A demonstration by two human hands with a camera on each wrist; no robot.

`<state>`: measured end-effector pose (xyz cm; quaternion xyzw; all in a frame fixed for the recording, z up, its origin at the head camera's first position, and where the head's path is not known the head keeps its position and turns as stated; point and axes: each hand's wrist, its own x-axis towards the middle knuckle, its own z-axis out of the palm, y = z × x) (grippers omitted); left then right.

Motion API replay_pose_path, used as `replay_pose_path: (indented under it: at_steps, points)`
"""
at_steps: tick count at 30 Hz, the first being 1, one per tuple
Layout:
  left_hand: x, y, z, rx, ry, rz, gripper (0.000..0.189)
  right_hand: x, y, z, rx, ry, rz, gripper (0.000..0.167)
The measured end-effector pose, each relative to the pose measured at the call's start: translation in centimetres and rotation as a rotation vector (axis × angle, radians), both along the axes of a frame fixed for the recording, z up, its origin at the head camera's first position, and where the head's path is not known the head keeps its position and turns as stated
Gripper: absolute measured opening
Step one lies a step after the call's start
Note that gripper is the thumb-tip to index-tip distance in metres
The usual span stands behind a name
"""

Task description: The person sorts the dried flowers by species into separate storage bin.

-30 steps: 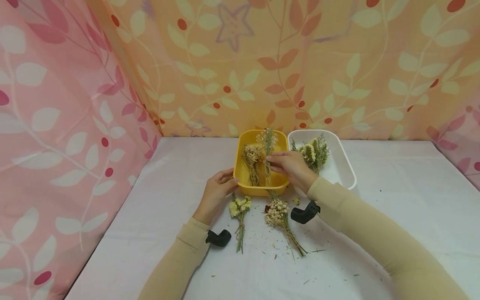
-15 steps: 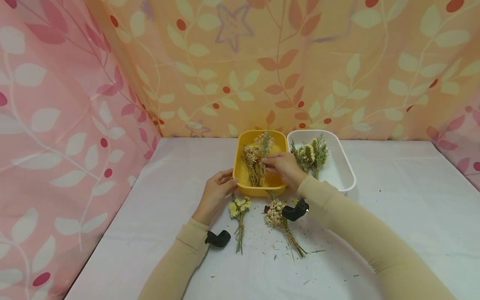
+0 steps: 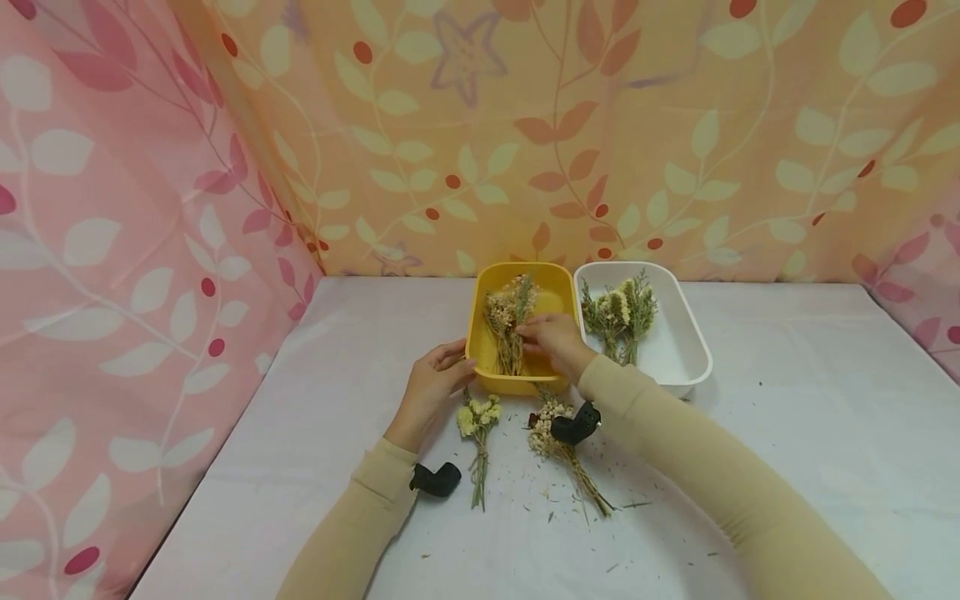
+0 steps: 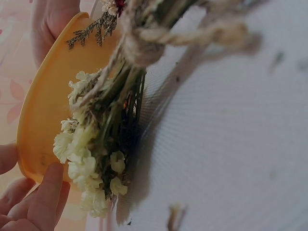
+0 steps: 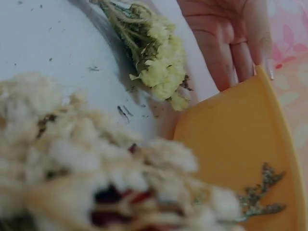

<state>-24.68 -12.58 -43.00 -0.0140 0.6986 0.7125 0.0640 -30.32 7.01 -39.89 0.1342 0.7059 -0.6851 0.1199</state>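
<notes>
In the head view my left hand (image 3: pixel 427 387) holds the front left corner of a yellow plastic tray (image 3: pixel 513 386), its thumb against the front wall. My right hand (image 3: pixel 555 340) reaches over the tray and pinches the stems of a dried flower bunch (image 3: pixel 526 293). That bunch lies low inside, right beside another dried bunch (image 3: pixel 497 312), and the two overlap. On the table before the tray are a small pale-yellow bunch (image 3: pixel 478 417) tied with twine and a cream-flowered bunch (image 3: pixel 543 432) with a dark red bloom. The right wrist camera partly hides the cream one.
A white tray (image 3: pixel 688 346) stands against the yellow one's right side, with yellow and green dried bunches (image 3: pixel 618 310) in it. Bits of stem and leaf (image 3: pixel 637 504) are scattered over the white tablecloth. Patterned cloth (image 3: pixel 555 125) hangs behind the trays.
My right hand has moved left and down with its dried bunch, from above the yellow tray to beside the bunch inside. The left hand stays at the corner.
</notes>
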Motion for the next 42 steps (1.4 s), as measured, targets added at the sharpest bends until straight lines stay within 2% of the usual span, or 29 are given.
replay_pose_path:
  at_steps: [18,35,38,42]
  points:
    - [0.06,-0.06,0.13,0.01,0.006,0.004,0.049,-0.21,-0.3,-0.07,-0.081,-0.084,0.021,0.045]
    - [-0.15,-0.08,-0.16,0.006,0.008,-0.002,0.05,-0.3,-0.38,-0.1,-0.07,-0.105,-0.006,0.036]
    - [0.03,-0.08,-0.06,0.007,0.006,-0.005,0.05,-0.25,-0.36,-0.26,-0.056,-0.098,0.005,0.037]
    - [0.17,-0.08,0.08,0.006,0.007,-0.007,0.05,-0.1,-0.29,-0.23,-0.016,-0.089,0.032,0.029]
